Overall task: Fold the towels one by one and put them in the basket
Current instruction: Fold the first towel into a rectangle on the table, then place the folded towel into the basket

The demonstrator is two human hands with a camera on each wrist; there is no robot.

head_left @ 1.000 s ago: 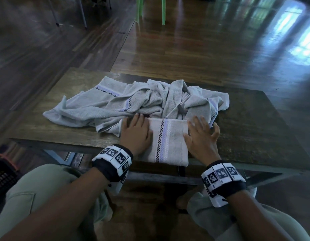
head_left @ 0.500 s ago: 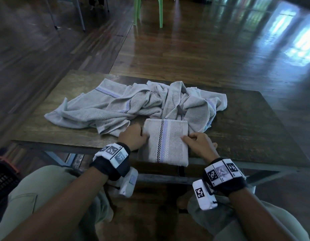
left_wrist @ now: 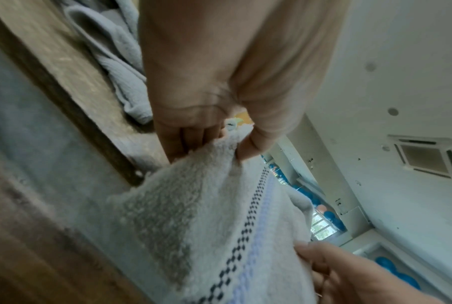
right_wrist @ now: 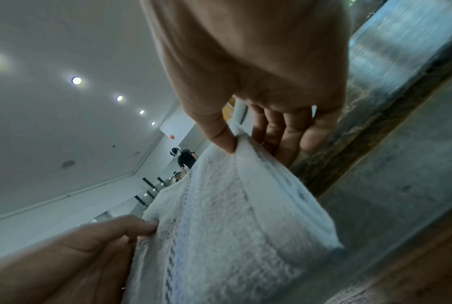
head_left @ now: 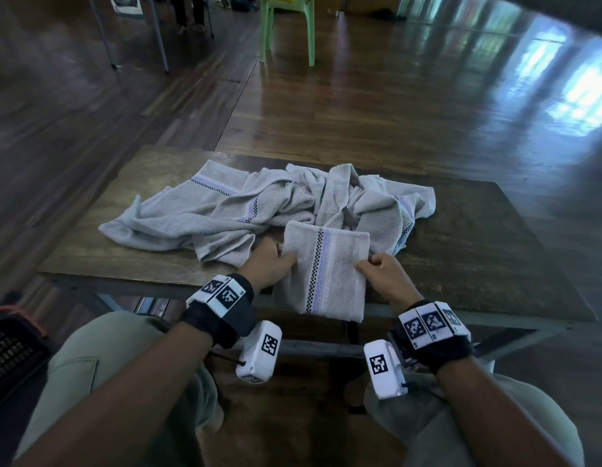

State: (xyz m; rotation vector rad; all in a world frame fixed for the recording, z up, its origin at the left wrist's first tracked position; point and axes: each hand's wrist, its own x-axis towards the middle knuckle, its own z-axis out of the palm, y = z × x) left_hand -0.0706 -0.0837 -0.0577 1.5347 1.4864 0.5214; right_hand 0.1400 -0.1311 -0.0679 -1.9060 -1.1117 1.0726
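Observation:
A folded grey towel (head_left: 326, 271) with a checked and lilac stripe lies at the table's near edge, its near end hanging over the edge. My left hand (head_left: 271, 262) pinches its left side between thumb and fingers (left_wrist: 219, 142). My right hand (head_left: 382, 274) pinches the right side the same way (right_wrist: 235, 144). The towel (left_wrist: 209, 226) is lifted a little off the wood in both wrist views. Behind it lies a heap of unfolded grey towels (head_left: 259, 207). A dark basket (head_left: 10, 348) with an orange rim shows at the far left, beside my left knee.
The wooden table (head_left: 478, 244) has bare wood to the right of the towels and along its left front. A green plastic chair (head_left: 288, 25) and metal legs (head_left: 158, 35) stand on the floor beyond. My knees sit under the near edge.
My hands went from lying flat on the folded towel to pinching its two sides. The towel has slid toward me and its near end now hangs over the edge.

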